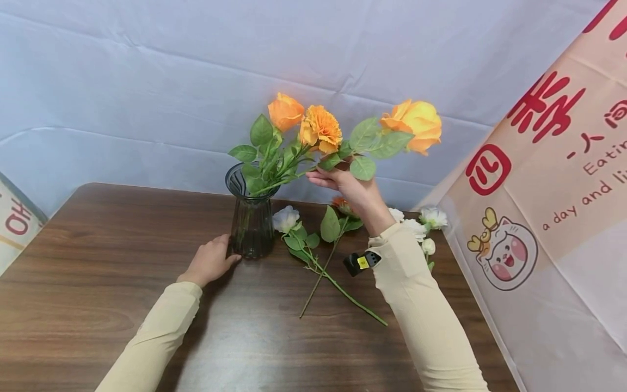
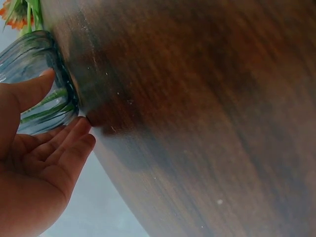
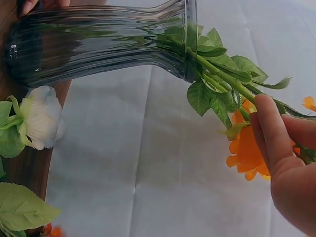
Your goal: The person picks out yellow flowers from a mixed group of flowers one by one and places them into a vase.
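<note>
A ribbed dark glass vase (image 1: 252,226) stands upright on the table. My left hand (image 1: 208,261) holds its base, with thumb and fingers around the glass in the left wrist view. Above and right of the rim, my right hand (image 1: 361,190) pinches the green stem (image 3: 229,80) of a yellow-orange rose (image 1: 416,126). That stem slants down into the vase mouth in the right wrist view. An orange rose (image 1: 285,111) and an orange carnation-like flower (image 1: 323,130) also lean out of the vase. Leaves partly hide the right fingers in the head view.
On the wooden table (image 1: 122,245), a pale blue-white flower (image 1: 286,219) and an orange flower (image 1: 343,204) lie with crossed stems. White flowers (image 1: 416,228) lie beyond my right forearm. A pale cloth (image 1: 171,98) hangs behind, and a printed cloth (image 1: 563,179) stands at the right.
</note>
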The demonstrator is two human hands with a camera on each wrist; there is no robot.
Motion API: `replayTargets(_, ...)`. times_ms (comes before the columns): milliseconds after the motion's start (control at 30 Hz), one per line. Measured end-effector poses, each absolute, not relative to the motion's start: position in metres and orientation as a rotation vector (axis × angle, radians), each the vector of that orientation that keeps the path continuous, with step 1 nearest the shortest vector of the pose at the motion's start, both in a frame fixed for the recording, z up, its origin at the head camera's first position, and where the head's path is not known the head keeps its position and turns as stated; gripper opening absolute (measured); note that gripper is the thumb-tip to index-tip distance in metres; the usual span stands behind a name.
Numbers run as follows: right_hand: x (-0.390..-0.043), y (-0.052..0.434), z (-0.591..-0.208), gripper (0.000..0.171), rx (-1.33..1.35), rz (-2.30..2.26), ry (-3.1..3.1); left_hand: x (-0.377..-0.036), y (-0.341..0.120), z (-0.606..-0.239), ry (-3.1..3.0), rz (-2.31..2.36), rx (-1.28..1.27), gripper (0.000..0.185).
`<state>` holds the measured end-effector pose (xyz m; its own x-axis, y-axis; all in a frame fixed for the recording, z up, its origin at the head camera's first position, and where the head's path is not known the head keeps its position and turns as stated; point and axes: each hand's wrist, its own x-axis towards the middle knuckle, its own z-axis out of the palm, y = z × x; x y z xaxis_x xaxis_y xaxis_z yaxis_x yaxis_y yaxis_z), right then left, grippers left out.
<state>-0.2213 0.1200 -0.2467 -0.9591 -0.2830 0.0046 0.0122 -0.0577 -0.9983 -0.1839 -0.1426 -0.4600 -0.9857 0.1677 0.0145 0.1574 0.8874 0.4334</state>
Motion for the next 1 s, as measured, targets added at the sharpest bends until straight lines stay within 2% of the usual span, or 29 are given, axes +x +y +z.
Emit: replayTargets(1000, -0.2222, 0.1139, -0.2468, 0.044, -0.334, -2.129, 2.004, -0.1843, -0.1422, -0.4609, 3.038, 0.673, 0.284, 0.059)
